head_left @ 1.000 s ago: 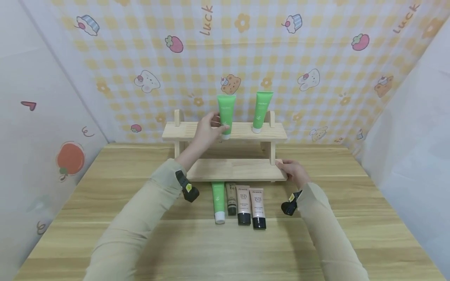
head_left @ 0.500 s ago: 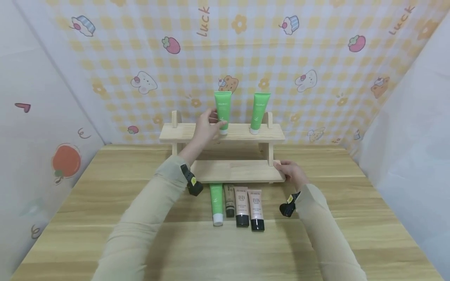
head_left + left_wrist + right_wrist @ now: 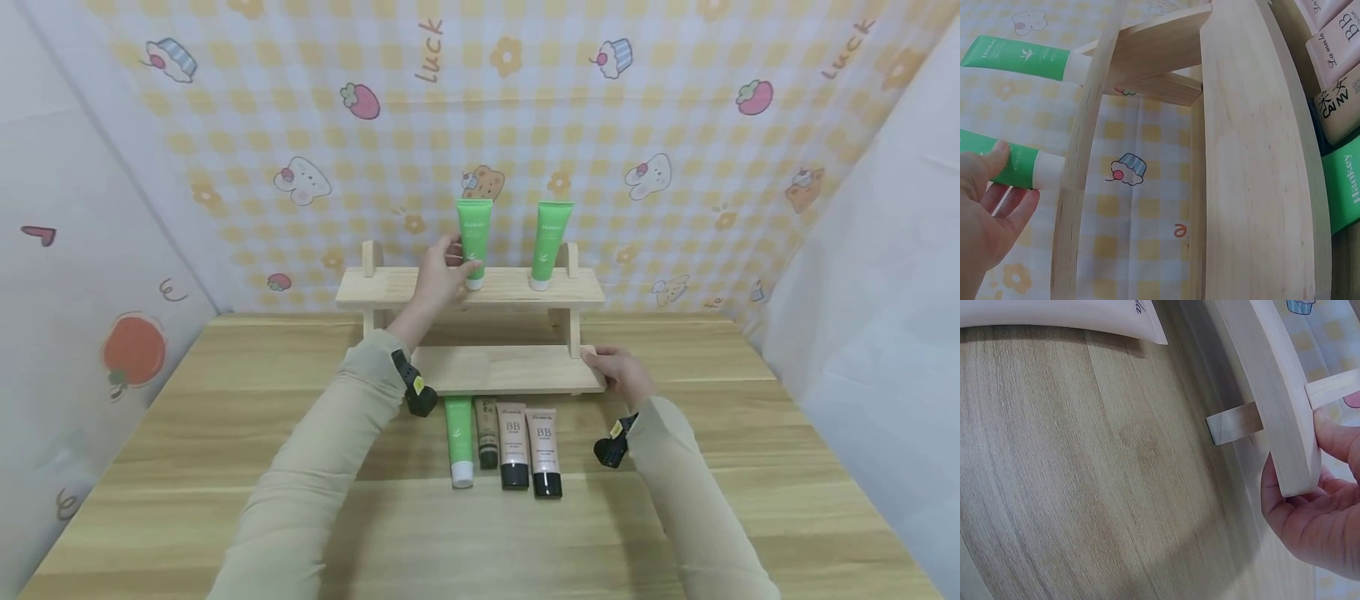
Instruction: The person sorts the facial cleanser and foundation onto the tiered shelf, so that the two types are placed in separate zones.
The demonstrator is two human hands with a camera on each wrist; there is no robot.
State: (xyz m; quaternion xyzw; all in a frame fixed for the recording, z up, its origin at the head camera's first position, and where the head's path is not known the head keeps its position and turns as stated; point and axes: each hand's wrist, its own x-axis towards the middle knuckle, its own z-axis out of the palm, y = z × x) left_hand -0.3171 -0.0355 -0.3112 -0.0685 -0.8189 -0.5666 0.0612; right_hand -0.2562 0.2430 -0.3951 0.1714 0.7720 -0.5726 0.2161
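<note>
My left hand (image 3: 438,275) holds a green squeeze tube (image 3: 474,237) between thumb and fingers. The tube stands cap down on the upper board of a two-tier wooden rack (image 3: 360,287); in the left wrist view its white cap (image 3: 1047,171) meets that board's edge. Farther right on the same board a second green tube (image 3: 551,242) stands on its cap, leaning slightly, with no hand on it. My right hand (image 3: 621,373) grips the right end of the lower board (image 3: 510,367). In the right wrist view the thumb is above that board (image 3: 1285,425) and the fingers curl underneath.
In front of the rack lie another green tube (image 3: 459,442), a small brownish tube (image 3: 487,433) and two pinkish BB cream tubes (image 3: 513,446) with black caps. They rest on a wood-grain table (image 3: 465,550). A checked cloth (image 3: 420,150) hangs behind the rack.
The left hand has lowered and set the green tube back slightly, so its cap now meets the upper board. The right hand keeps its grip on the lower board. The head view has shifted slightly.
</note>
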